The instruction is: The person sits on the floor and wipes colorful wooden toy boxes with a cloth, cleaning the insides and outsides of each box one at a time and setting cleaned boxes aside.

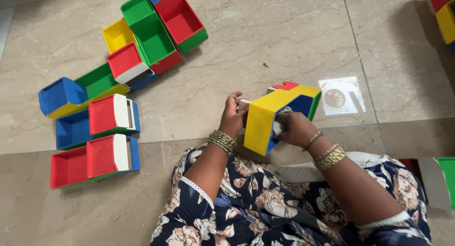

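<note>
Yellow box (261,125) sits on edge on the floor (284,37) before the knees; looks light, stiff, thin-walled, best gripped by its side walls. Left hand (233,117) clasps its left side, right hand (294,128) its right with a white scrap. Coloured boxes (113,113) lie well left

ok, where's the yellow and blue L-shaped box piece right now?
Head view, centre: the yellow and blue L-shaped box piece is held between left hand and right hand, above the lap, left of a white paper sheet.
</note>
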The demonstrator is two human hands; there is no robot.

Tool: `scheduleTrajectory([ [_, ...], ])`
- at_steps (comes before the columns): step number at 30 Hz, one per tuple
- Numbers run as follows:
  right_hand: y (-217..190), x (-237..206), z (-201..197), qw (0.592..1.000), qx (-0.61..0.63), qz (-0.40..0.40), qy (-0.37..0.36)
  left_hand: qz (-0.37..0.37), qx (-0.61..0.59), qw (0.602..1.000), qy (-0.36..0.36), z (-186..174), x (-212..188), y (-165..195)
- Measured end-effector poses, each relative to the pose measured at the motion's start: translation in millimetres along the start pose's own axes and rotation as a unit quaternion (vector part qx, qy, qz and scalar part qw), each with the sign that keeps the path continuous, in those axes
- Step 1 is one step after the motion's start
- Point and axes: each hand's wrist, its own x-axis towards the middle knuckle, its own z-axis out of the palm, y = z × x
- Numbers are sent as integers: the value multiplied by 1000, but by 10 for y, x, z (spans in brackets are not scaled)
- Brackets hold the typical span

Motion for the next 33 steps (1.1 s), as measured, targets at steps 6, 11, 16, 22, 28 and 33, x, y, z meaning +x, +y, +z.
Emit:
scheduleTrajectory([
  [6, -78, -141, -135, 983, -14, -93, 156, -95, -55, 993, -45, -126, 103, -171],
  [11, -33, -30, 103, 957, -5, -263, 120, -56, -52, 997, 13, -153, 170, -258],
  [16, 263, 142, 428, 994, 10, -85, 69, -82, 23, 996, -21, -149, 70, -123],
  [22, 342, -3, 497, 931, 266, -219, -120, -49, 110, 992, -29, -79, -65, 168],
  [28, 112, -264, -9, 984, 6, -138, -108, -48, 78, 995, -42, -16, -94, 211],
  [33, -197, -261, 366, 988, -101, -120, 0, -55, 34, 998, -24, -59, -19, 104],
])
